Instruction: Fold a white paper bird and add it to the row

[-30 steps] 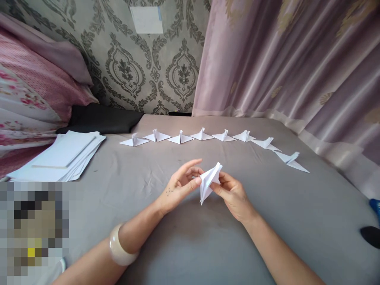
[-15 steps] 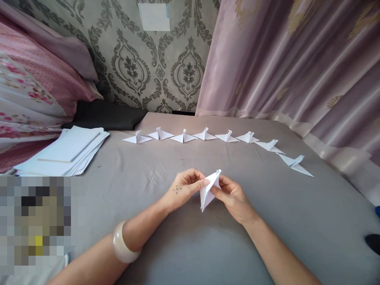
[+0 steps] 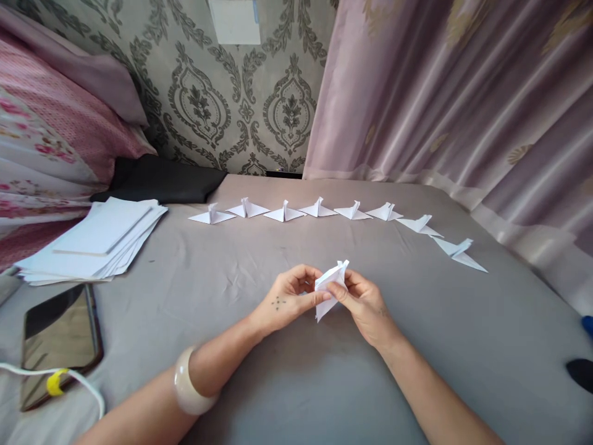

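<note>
A white origami bird (image 3: 332, 276) is held tilted between both hands above the middle of the grey sheet (image 3: 185, 296). My left hand (image 3: 290, 298) pinches its left side, the thumb lying low across the paper. From the right, my right hand (image 3: 368, 307) grips it with the thumb pressed on the near face; the fingers behind are partly hidden. Beyond the hands, several finished white paper birds (image 3: 285, 212) with spread wings stand in a curved row, the rightmost bird (image 3: 459, 252) lying closest to me.
A stack of white paper (image 3: 92, 238) lies at the left, with a phone (image 3: 62, 337) and a white cable (image 3: 88, 378) nearer. Behind are a folded black cloth (image 3: 162, 179), patterned wallpaper and a pink curtain (image 3: 393, 93). A dark object (image 3: 580, 374) sits at the right edge.
Both thumbs have shifted on the paper bird, the left one lower and the right one up its near face. Its shape looks more folded together. The view has moved slightly.
</note>
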A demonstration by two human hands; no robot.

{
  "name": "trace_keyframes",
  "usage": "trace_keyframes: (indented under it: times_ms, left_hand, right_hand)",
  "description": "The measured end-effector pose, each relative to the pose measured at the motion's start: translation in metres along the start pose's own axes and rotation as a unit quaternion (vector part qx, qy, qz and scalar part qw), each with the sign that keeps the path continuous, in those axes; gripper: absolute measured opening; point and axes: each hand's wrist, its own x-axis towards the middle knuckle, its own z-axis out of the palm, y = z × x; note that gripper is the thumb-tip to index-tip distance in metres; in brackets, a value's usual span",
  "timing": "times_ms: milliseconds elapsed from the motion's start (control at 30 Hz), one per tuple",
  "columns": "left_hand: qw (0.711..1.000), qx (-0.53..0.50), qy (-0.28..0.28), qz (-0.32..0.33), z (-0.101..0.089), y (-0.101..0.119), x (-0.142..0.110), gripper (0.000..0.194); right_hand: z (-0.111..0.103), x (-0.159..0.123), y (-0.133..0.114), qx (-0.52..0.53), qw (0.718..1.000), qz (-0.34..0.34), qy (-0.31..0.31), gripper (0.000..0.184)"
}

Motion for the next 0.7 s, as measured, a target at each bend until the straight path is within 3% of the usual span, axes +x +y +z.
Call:
trace_keyframes:
  times_ms: [233, 467, 700]
  left_hand:
    - [0.997, -0.002, 0.003, 0.076, -0.002, -0.001, 0.001, 0.038]
    - [0.997, 0.033, 0.008, 0.071, -0.007, 0.002, 0.000, 0.014]
    - [0.996, 0.020, 0.078, 0.025, 0.000, 0.006, -0.001, 0.018]
  right_hand:
    - [-0.002, 0.002, 0.005, -0.004, 1.000, -0.004, 0.021, 0.026]
    - [0.000, 0.001, 0.003, -0.047, 0.998, -0.028, 0.042, 0.026]
    - [0.006, -0.006, -0.004, -0.070, 0.995, -0.046, 0.062, 0.033]
